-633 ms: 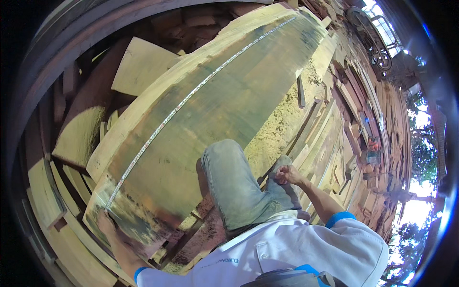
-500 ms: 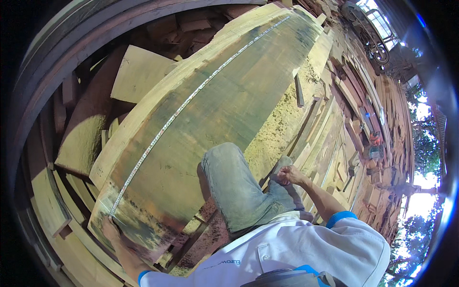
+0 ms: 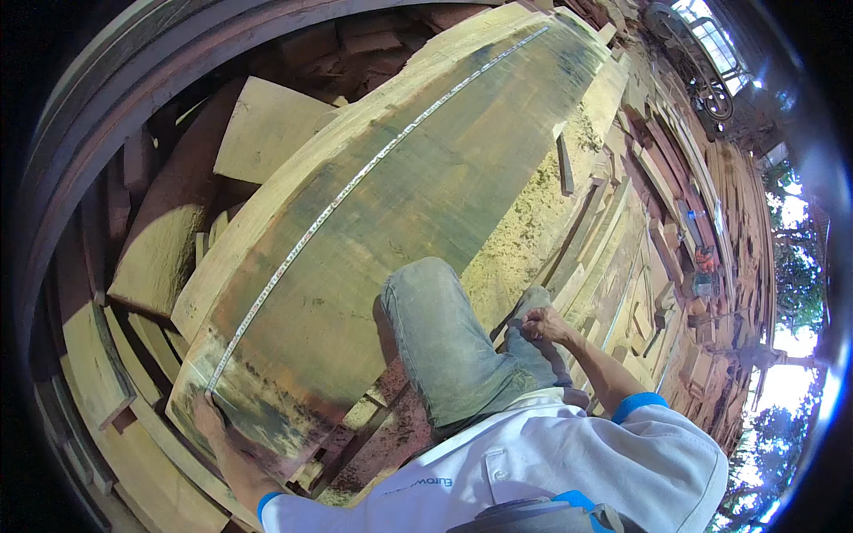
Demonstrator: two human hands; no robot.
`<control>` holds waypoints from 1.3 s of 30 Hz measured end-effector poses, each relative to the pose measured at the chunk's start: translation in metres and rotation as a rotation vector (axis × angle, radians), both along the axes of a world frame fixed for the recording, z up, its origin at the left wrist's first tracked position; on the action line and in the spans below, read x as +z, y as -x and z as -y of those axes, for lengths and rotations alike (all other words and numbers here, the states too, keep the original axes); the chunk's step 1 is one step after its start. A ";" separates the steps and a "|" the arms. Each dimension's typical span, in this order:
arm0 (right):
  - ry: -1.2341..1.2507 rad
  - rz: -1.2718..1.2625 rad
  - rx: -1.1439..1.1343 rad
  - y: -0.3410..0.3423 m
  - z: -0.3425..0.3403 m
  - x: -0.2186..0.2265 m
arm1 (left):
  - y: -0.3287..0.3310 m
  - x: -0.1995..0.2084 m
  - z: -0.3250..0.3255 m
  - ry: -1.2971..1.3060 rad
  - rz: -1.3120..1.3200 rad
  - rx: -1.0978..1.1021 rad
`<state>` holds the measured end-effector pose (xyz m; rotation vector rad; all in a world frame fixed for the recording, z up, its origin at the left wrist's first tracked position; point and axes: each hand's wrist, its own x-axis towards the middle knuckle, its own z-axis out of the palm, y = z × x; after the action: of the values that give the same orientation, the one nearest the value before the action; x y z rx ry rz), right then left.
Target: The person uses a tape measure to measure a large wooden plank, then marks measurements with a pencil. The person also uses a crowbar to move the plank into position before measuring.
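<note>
Only the view shifted: white tape (image 3: pixel 331 209) lies along dark-stained slab (image 3: pixel 435 195).

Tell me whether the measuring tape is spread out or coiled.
Spread out: the measuring tape runs as a long strip along the wooden slab, one end at the left hand.

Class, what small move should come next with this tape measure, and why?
Perhaps the left hand should press the tape measure flat at its near end: that hand is there, the tape lies along the slab, and the right hand is away from it.
</note>
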<state>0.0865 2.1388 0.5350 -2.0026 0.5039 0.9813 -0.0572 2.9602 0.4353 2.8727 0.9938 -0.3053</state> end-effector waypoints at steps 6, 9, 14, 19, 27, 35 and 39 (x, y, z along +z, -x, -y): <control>0.060 -0.004 0.126 -0.004 -0.004 -0.002 | 0.000 0.002 0.002 0.042 -0.036 0.037; 0.100 0.018 0.161 -0.004 -0.006 -0.003 | -0.003 0.006 0.005 0.071 -0.063 0.057; 0.102 -0.048 0.090 -0.005 -0.003 -0.005 | 0.000 0.010 0.010 0.089 -0.089 0.102; -0.050 -0.012 0.077 -0.005 0.000 -0.012 | -0.006 0.017 0.017 0.036 -0.066 0.104; 0.009 -0.017 0.197 -0.015 0.000 -0.019 | -0.013 0.024 0.024 0.022 -0.027 0.118; -0.006 0.105 0.212 -0.032 0.013 -0.004 | -0.017 0.036 0.026 0.073 -0.077 0.146; 0.006 0.260 0.066 -0.067 0.040 0.031 | -0.013 0.030 0.021 0.041 -0.103 0.106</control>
<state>0.1540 2.0992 0.5657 -2.1249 0.3001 0.7435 -0.0442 2.9392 0.4657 2.7799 1.1382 -0.4632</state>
